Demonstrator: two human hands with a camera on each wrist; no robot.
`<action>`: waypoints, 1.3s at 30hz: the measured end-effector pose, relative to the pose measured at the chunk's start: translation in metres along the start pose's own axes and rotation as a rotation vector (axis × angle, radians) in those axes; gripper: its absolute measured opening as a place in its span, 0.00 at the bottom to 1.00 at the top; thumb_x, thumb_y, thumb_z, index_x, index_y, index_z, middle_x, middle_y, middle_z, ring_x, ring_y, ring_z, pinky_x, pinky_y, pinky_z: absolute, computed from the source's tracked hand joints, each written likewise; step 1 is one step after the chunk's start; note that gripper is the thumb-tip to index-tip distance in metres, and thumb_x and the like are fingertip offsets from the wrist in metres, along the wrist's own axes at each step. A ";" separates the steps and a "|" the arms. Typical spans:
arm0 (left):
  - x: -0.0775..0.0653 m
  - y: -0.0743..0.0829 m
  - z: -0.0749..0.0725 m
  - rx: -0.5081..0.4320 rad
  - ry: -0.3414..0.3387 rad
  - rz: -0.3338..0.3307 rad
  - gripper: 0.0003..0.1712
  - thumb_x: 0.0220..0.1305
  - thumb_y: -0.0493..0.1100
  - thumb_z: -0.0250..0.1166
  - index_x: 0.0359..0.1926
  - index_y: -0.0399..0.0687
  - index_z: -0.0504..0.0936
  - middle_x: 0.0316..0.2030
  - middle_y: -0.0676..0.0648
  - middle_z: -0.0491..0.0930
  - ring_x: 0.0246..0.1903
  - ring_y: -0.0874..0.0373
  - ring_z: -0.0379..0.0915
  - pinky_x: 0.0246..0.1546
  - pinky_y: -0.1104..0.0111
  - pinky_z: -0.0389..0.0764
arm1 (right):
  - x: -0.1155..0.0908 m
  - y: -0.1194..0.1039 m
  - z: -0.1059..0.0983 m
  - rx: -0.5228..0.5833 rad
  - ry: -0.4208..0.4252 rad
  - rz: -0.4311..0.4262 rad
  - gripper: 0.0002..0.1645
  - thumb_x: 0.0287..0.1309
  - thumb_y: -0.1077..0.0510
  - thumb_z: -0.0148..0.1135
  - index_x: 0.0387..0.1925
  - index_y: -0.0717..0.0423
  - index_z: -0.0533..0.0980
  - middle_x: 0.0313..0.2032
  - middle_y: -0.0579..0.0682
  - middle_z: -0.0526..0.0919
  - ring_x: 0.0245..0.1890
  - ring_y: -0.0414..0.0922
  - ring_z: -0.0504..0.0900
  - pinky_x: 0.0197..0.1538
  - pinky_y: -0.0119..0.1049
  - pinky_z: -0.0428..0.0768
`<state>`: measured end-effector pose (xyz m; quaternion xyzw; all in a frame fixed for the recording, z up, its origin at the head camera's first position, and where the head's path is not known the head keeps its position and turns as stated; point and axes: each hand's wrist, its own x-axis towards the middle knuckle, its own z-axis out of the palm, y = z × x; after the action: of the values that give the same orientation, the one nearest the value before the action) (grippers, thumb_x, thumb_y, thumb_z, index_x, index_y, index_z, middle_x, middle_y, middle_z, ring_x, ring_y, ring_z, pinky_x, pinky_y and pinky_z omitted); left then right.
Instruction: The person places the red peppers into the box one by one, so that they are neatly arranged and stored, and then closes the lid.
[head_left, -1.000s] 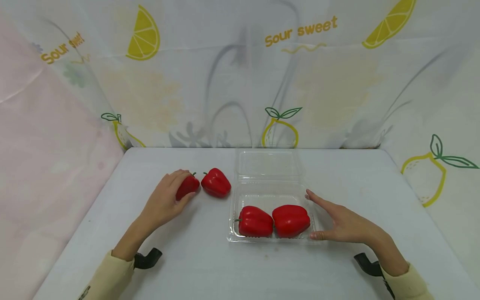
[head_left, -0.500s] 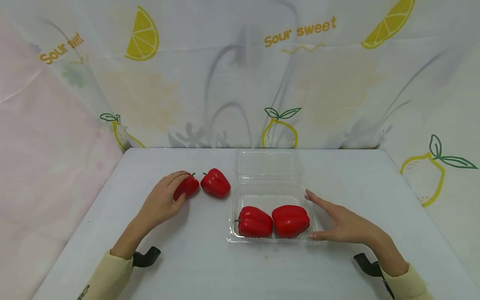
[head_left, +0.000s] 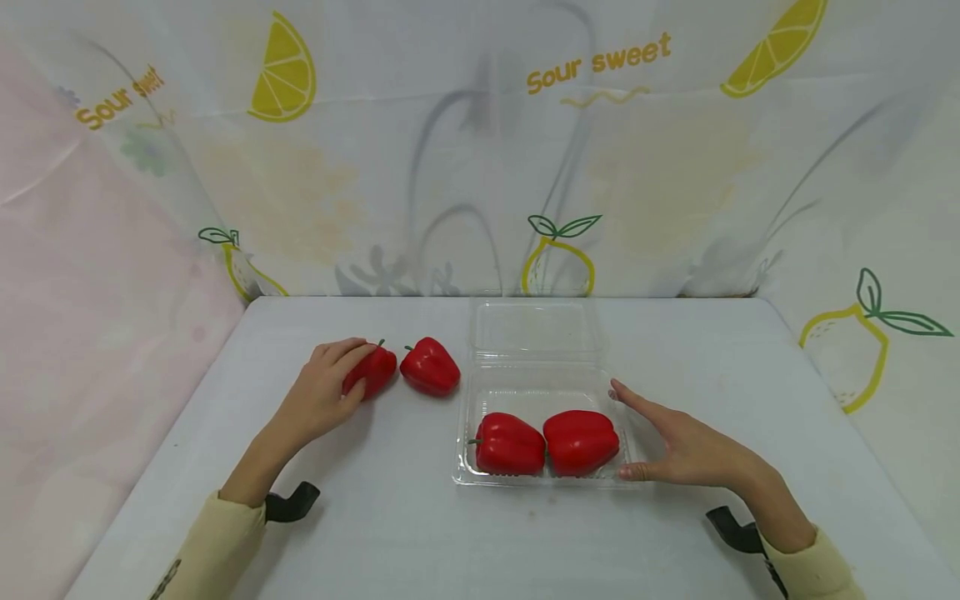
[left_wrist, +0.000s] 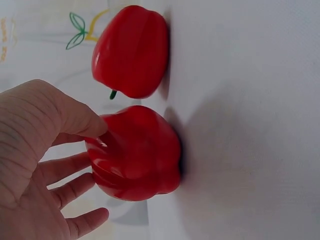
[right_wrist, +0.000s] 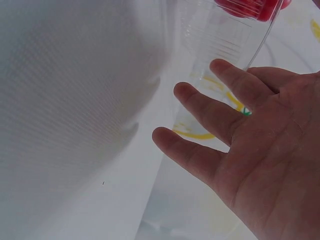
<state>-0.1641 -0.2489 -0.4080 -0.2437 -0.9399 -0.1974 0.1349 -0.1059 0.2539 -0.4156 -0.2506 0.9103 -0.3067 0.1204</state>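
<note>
My left hand (head_left: pixel 318 392) grips a red bell pepper (head_left: pixel 375 371) on the left part of the table, thumb on the near side and fingers over the far side. The left wrist view shows the thumb pressed on this pepper (left_wrist: pixel 140 155), which sits at the table surface. Just right of it lies a second red bell pepper (head_left: pixel 431 367) with a green stem. My right hand (head_left: pixel 693 450) has its fingers spread at the right edge of a clear plastic clamshell box (head_left: pixel 536 379). Inside the box, two red bell peppers (head_left: pixel 510 444) lie side by side along the front.
The clamshell's lid (head_left: pixel 536 329) lies folded back, away from me. A white table (head_left: pixel 480 542) carries everything, with a lemon-patterned cloth (head_left: pixel 480 150) hanging behind it. Black curved pieces (head_left: pixel 294 502) stick out near both wrists.
My left hand has drawn slightly to the left and its thumb has shifted back along the pepper. That pepper has turned and moved a little left. The right hand stays where it was.
</note>
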 end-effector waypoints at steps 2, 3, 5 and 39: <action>0.001 0.000 -0.001 0.000 -0.006 -0.008 0.30 0.54 0.33 0.68 0.60 0.38 0.75 0.58 0.36 0.72 0.56 0.38 0.65 0.45 0.42 0.78 | 0.000 0.000 0.000 0.001 0.001 -0.004 0.64 0.46 0.35 0.74 0.77 0.51 0.51 0.72 0.54 0.62 0.69 0.60 0.63 0.57 0.65 0.71; 0.001 -0.001 -0.001 -0.001 -0.011 -0.013 0.30 0.54 0.33 0.69 0.61 0.39 0.75 0.58 0.36 0.72 0.56 0.38 0.65 0.45 0.42 0.79 | 0.000 0.000 0.000 0.002 0.002 -0.005 0.64 0.46 0.35 0.74 0.77 0.51 0.51 0.72 0.54 0.62 0.69 0.60 0.63 0.57 0.65 0.71; 0.002 -0.001 -0.001 -0.006 -0.024 -0.026 0.31 0.55 0.34 0.69 0.61 0.40 0.75 0.58 0.37 0.72 0.57 0.39 0.65 0.46 0.42 0.79 | -0.001 0.000 0.000 0.001 0.002 -0.006 0.64 0.46 0.35 0.74 0.77 0.51 0.51 0.72 0.54 0.62 0.69 0.60 0.63 0.57 0.65 0.71; -0.005 -0.012 -0.008 0.045 -0.115 -0.121 0.42 0.51 0.48 0.77 0.64 0.41 0.70 0.49 0.35 0.73 0.50 0.38 0.67 0.44 0.44 0.74 | -0.001 -0.001 0.000 -0.012 -0.003 -0.005 0.64 0.47 0.34 0.73 0.77 0.50 0.50 0.71 0.55 0.62 0.68 0.60 0.64 0.58 0.65 0.70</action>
<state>-0.1647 -0.2640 -0.4062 -0.1942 -0.9633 -0.1698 0.0741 -0.1051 0.2541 -0.4147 -0.2541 0.9113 -0.3013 0.1193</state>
